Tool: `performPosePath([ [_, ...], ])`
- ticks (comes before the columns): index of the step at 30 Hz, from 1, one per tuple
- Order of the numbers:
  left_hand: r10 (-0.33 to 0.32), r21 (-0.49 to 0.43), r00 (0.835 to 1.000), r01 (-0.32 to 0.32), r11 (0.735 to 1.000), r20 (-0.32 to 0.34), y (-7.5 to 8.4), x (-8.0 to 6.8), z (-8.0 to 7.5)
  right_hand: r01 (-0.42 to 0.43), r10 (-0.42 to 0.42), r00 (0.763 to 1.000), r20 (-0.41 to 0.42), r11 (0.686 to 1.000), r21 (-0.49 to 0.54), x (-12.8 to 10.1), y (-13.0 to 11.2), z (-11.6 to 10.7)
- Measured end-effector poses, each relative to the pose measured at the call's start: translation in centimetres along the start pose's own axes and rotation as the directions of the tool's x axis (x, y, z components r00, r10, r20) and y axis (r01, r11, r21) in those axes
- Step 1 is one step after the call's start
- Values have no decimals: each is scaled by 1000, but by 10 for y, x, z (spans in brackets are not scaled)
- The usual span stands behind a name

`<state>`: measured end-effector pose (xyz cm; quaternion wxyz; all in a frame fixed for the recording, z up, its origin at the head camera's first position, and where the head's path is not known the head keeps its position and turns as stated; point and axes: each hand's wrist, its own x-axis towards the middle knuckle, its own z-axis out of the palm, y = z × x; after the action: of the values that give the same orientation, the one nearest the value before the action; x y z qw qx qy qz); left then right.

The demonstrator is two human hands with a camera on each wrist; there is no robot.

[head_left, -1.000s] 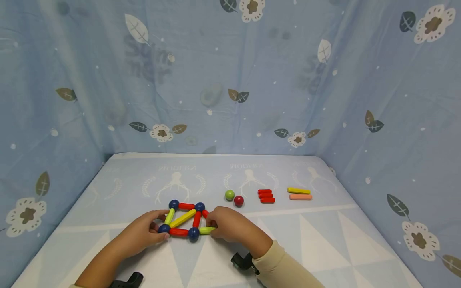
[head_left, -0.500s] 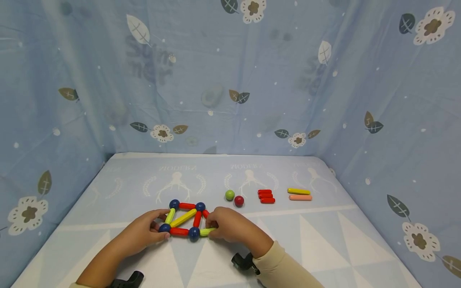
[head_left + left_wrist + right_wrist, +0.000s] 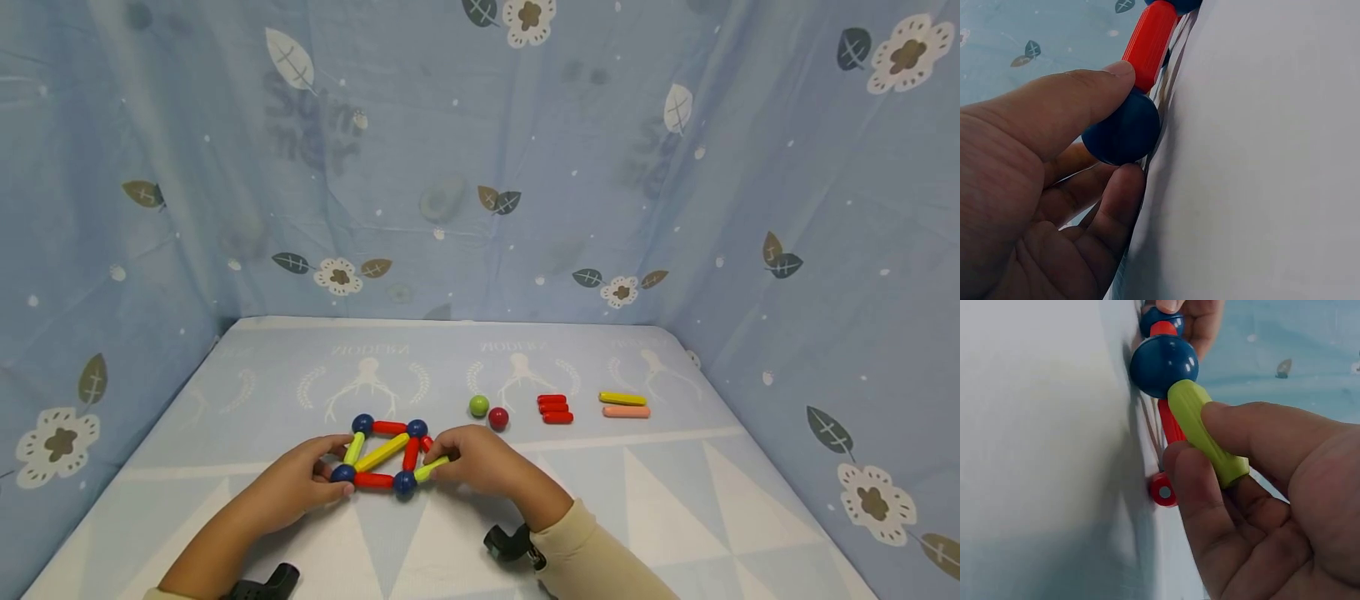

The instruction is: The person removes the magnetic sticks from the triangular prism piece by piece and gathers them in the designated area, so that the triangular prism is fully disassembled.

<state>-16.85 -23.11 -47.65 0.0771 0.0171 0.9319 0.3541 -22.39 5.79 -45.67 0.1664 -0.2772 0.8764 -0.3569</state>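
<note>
A flat frame of coloured rods and blue balls lies on the table. Its near-left blue ball (image 3: 1122, 128) is gripped between the thumb and fingers of my left hand (image 3: 307, 479). My right hand (image 3: 476, 458) pinches a lime-green rod (image 3: 1194, 415), one end of which meets the near-right blue ball (image 3: 1163, 365); the rod slants upward from it. Red rods, another lime rod (image 3: 354, 448) and a diagonal yellow rod (image 3: 381, 452) join the balls. From the far-right blue ball (image 3: 417, 429) a short red rod (image 3: 1164, 489) sticks out, its metal-tipped end facing the right wrist camera.
Behind my right hand lie a green ball (image 3: 478, 406) and a dark red ball (image 3: 498, 418). Further right are several red rods (image 3: 554, 408), a yellow rod (image 3: 622, 398) and a pink rod (image 3: 626, 412). Patterned blue curtains (image 3: 480, 167) enclose the table's back and sides.
My right hand has risen slightly, swinging the lime rod's outer end up and away from me while its other end stays at the ball. My left hand keeps its hold.
</note>
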Motion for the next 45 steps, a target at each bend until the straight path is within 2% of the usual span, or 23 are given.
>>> performPosePath([
  [5, -2, 11, 1000, 2, 1000, 0, -1, 0, 0, -8, 8, 1000, 16, 1000, -12, 0, -1, 1],
  [12, -8, 8, 1000, 8, 1000, 4, 1, 2, 1, -78, 81, 996, 24, 994, -81, -2, -2, -1],
  [14, -13, 10, 1000, 13, 1000, 6, 2, 2, 1, -68, 70, 997, 19, 994, -81, -3, 1, -2],
  [20, -17, 3, 1000, 17, 1000, 11, 3, 2, 3, -31, 31, 1000, -4, 999, 28, -9, 21, -18],
  [24, -3, -4, 1000, 3, 1000, 8, 3, 4, 3, -63, 71, 995, -65, 992, 111, -19, 40, -35],
  [30, -19, 4, 1000, 19, 1000, 3, 1, 2, 2, -143, 166, 974, -156, 979, 146, -34, 64, -57],
  [38, -38, -1, 999, 38, 999, -1, 4, 0, 2, -228, 242, 934, -262, 970, 82, -52, 92, -80],
  [41, -39, 5, 999, 39, 999, -4, 4, 0, 2, -256, 276, 912, -303, 961, 104, -58, 102, -87],
  [45, -37, 7, 999, 37, 999, -1, 4, 0, 2, -285, 332, 882, -336, 941, 183, -64, 113, -95],
])
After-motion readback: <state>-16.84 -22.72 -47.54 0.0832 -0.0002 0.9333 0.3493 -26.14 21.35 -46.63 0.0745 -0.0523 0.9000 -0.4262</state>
